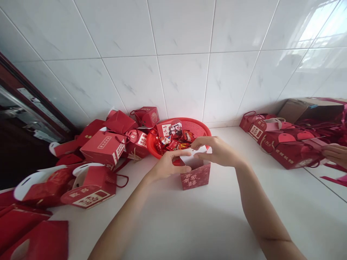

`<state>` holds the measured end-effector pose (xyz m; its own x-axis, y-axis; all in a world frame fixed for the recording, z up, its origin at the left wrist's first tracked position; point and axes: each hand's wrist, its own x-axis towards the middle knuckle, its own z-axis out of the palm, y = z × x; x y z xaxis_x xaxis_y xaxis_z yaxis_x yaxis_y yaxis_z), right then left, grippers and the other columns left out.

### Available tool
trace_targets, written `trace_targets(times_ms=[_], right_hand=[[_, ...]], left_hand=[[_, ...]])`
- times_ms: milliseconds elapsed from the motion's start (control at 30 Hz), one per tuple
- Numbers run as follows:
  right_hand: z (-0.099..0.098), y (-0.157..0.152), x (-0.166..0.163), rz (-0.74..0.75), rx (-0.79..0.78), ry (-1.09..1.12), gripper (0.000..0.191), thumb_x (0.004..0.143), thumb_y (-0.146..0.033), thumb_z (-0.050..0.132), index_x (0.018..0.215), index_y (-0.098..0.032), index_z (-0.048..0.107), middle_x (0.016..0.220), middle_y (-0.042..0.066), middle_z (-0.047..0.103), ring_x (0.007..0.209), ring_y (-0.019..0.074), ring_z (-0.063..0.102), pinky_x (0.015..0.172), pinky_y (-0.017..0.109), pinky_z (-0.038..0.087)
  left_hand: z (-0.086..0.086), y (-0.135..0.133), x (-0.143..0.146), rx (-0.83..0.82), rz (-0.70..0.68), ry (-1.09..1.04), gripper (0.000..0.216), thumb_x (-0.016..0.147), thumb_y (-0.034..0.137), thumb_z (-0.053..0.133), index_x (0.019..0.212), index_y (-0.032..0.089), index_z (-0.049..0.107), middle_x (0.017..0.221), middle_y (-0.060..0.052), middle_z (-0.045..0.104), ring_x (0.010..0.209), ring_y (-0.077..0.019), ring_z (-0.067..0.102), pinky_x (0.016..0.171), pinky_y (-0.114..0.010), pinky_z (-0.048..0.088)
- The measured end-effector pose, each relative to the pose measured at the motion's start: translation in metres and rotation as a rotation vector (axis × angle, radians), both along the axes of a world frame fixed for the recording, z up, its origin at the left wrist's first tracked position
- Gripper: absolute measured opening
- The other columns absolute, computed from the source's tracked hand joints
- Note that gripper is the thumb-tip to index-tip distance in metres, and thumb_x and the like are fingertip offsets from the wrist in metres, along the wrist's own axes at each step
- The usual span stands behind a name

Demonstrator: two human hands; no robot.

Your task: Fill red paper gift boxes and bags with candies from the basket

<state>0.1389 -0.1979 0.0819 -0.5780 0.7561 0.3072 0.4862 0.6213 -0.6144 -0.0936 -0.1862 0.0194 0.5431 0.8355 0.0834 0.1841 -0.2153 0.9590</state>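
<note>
A small red gift box with white lettering stands upright on the white table, its top partly open and a white inner flap raised. My left hand grips the box's left edge, thumb and forefinger at its rim. Over the back right corner, my right hand is closed, its fingers and thumb pinching the white flap. Just behind the box sits a red plastic basket holding several wrapped sweets and a printed card. The inside of the box is mostly hidden by my hands.
Several red gift boxes are heaped on the left, some with flaps up. On the right stands a row of closed red boxes, near a cardboard carton. Another person's hand touches that row. A tiled wall rises behind.
</note>
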Motion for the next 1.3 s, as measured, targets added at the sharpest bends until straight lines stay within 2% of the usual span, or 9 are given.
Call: trace_targets(times_ms=[233, 367, 467, 567, 700, 833, 933, 1000, 1300], right_hand=[[0.003, 0.001, 0.019, -0.037, -0.015, 0.162, 0.023, 0.088, -0.04, 0.064, 0.102, -0.022, 0.065, 0.101, 0.006, 0.071, 0.097, 0.022, 0.068, 0.091, 0.041, 0.056], [-0.017, 0.005, 0.034, -0.078, -0.05, 0.153, 0.044, 0.082, -0.047, 0.071, 0.118, -0.024, 0.062, 0.119, 0.01, 0.068, 0.104, 0.0246, 0.067, 0.095, 0.047, 0.055], [-0.039, 0.003, 0.04, -0.125, -0.081, 0.155, 0.056, 0.079, -0.045, 0.074, 0.129, -0.026, 0.056, 0.13, 0.01, 0.063, 0.112, 0.0263, 0.064, 0.097, 0.05, 0.054], [-0.057, -0.005, 0.04, -0.128, -0.11, 0.201, 0.052, 0.082, -0.041, 0.071, 0.129, -0.027, 0.056, 0.129, 0.01, 0.064, 0.116, 0.0258, 0.063, 0.099, 0.05, 0.053], [-0.07, -0.021, 0.037, -0.121, -0.157, 0.278, 0.034, 0.089, -0.037, 0.062, 0.12, -0.023, 0.062, 0.107, 0.007, 0.071, 0.094, 0.0209, 0.069, 0.091, 0.043, 0.056], [-0.078, -0.029, 0.037, -0.171, -0.162, 0.355, 0.023, 0.092, -0.037, 0.059, 0.104, -0.02, 0.068, 0.096, 0.007, 0.073, 0.085, 0.0194, 0.068, 0.081, 0.036, 0.057], [-0.084, -0.03, 0.039, -0.198, -0.137, 0.413, 0.026, 0.091, -0.042, 0.06, 0.103, -0.02, 0.07, 0.1, 0.008, 0.073, 0.087, 0.0206, 0.068, 0.078, 0.035, 0.055], [-0.086, -0.031, 0.04, -0.19, -0.15, 0.439, 0.031, 0.09, -0.047, 0.061, 0.104, -0.02, 0.07, 0.098, 0.008, 0.074, 0.086, 0.0209, 0.068, 0.077, 0.034, 0.055], [-0.094, -0.033, 0.033, -0.262, -0.206, 0.496, 0.038, 0.089, -0.056, 0.059, 0.088, -0.02, 0.07, 0.083, 0.005, 0.072, 0.077, 0.0183, 0.065, 0.076, 0.032, 0.052]], left_hand=[[0.004, -0.003, 0.004, 0.054, 0.068, 0.058, 0.04, 0.08, 0.045, 0.074, 0.113, 0.02, 0.073, 0.126, -0.007, 0.07, 0.125, -0.0296, 0.058, 0.112, -0.046, 0.042], [0.003, -0.005, 0.004, 0.171, 0.016, 0.101, 0.049, 0.076, 0.039, 0.079, 0.12, 0.023, 0.069, 0.129, -0.007, 0.068, 0.124, -0.0286, 0.059, 0.109, -0.043, 0.046], [-0.001, -0.005, 0.006, 0.299, 0.031, 0.101, 0.04, 0.079, 0.031, 0.075, 0.118, 0.021, 0.07, 0.126, -0.007, 0.07, 0.121, -0.0267, 0.062, 0.108, -0.041, 0.046], [-0.009, -0.004, 0.011, 0.367, 0.094, 0.068, 0.038, 0.083, 0.025, 0.068, 0.121, 0.021, 0.069, 0.126, -0.007, 0.069, 0.119, -0.0251, 0.063, 0.108, -0.038, 0.046], [-0.017, -0.008, 0.018, 0.303, 0.159, -0.009, 0.058, 0.083, 0.025, 0.067, 0.139, 0.023, 0.054, 0.122, -0.007, 0.071, 0.105, -0.0222, 0.068, 0.097, -0.036, 0.053], [-0.021, -0.013, 0.025, 0.277, 0.174, -0.031, 0.037, 0.082, 0.029, 0.07, 0.118, 0.02, 0.068, 0.112, -0.007, 0.074, 0.1, -0.0218, 0.069, 0.092, -0.033, 0.055], [-0.026, -0.014, 0.029, 0.406, 0.169, -0.068, 0.014, 0.084, 0.026, 0.068, 0.095, 0.018, 0.073, 0.1, -0.006, 0.075, 0.094, -0.0201, 0.07, 0.086, -0.03, 0.057], [-0.029, -0.014, 0.032, 0.522, 0.167, -0.097, 0.009, 0.085, 0.023, 0.067, 0.089, 0.018, 0.073, 0.095, -0.006, 0.075, 0.092, -0.0191, 0.071, 0.084, -0.029, 0.058], [-0.039, -0.028, 0.036, 0.802, 0.256, -0.076, 0.016, 0.087, 0.017, 0.065, 0.098, 0.02, 0.075, 0.103, -0.007, 0.077, 0.094, -0.0187, 0.073, 0.088, -0.031, 0.06]])
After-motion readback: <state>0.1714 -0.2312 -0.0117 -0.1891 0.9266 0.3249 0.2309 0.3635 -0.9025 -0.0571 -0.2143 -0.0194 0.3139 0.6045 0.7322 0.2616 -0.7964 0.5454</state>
